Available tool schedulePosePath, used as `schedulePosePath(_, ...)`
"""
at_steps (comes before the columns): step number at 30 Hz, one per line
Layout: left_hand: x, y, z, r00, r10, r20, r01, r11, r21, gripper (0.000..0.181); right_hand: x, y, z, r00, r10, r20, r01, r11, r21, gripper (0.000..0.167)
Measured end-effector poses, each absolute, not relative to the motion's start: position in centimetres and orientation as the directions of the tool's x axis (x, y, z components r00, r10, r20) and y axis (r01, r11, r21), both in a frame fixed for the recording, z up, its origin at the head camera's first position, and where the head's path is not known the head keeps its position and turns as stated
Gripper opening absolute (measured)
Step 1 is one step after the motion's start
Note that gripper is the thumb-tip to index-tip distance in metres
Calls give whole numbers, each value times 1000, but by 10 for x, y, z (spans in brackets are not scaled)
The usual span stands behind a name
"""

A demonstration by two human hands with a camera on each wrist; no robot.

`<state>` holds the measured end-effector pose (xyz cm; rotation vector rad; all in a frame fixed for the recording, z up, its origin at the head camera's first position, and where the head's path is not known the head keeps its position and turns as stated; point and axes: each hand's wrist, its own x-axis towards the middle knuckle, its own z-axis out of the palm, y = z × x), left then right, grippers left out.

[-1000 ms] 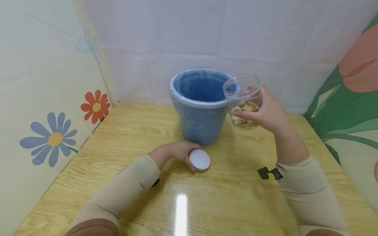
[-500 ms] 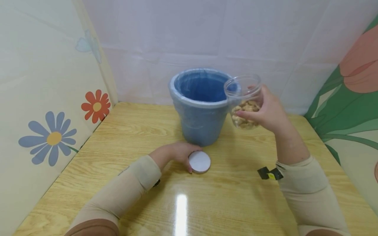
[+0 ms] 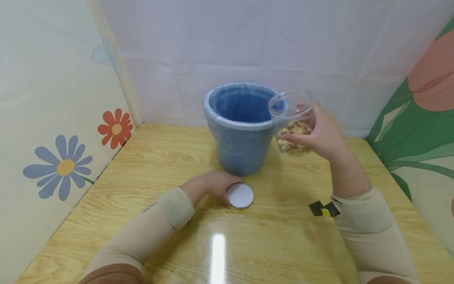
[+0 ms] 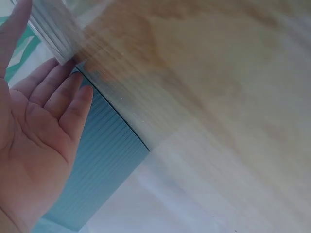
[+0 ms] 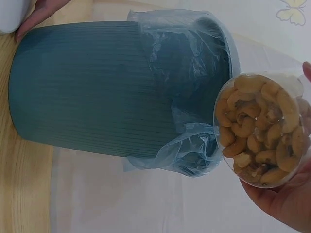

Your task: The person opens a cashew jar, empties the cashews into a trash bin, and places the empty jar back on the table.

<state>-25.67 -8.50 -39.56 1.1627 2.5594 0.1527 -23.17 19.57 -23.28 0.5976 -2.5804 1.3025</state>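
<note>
The right hand [image 3: 324, 134] grips a clear open-topped jar [image 3: 291, 114] above the table, at the right side of the blue bin's [image 3: 242, 148] rim. Cashews [image 5: 262, 131] fill its lower part, seen through the base in the right wrist view. In front of the bin, the left hand [image 3: 220, 186] holds a round white-topped object [image 3: 240, 195] between thumb and fingers, low at the table. The left wrist view shows the left palm [image 4: 41, 126] with fingertips beside the bin's ribbed wall [image 4: 104, 160]; the object's edge is at the upper left.
A thin bluish plastic liner [image 5: 187, 43] hangs over the bin's rim. The wooden table [image 3: 159, 154] reaches a pale backdrop [image 3: 220, 39] behind the bin. Side panels carry printed flowers [image 3: 65, 167]. A light reflection lies on the table's front part.
The left hand and the white-topped object have shifted very slightly, and that object's top looks a little more level. The right hand and jar have stayed almost still.
</note>
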Motion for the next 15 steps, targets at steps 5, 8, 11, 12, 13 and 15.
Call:
schedulePosePath(5, -257, -85, -391, -619, 736, -273, 677, 677, 288, 84, -232, 196, -233, -904, -259, 340, -427, 538, -727, 86)
schedulePosePath(8, -258, -86, -388, -602, 756, -256, 683, 654, 324, 79, -232, 196, -234, -904, -259, 340, -427, 532, -731, 86)
schedulePosePath(11, -259, -88, -384, -562, 801, -208, 729, 598, 333, 72, -232, 196, -233, -902, -265, 341, -432, 525, -733, 86)
schedulePosePath(12, -259, -89, -382, -552, 812, -190, 740, 582, 336, 70, -233, 196, -233, -901, -266, 342, -433, 523, -734, 85)
schedulePosePath(13, -259, -89, -380, -546, 820, -173, 748, 570, 339, 69, -233, 196, -233, -900, -268, 344, -436, 521, -734, 85)
schedulePosePath(15, -260, -90, -376, -546, 825, -147, 749, 559, 355, 69, -233, 196, -233, -897, -271, 349, -442, 516, -734, 84)
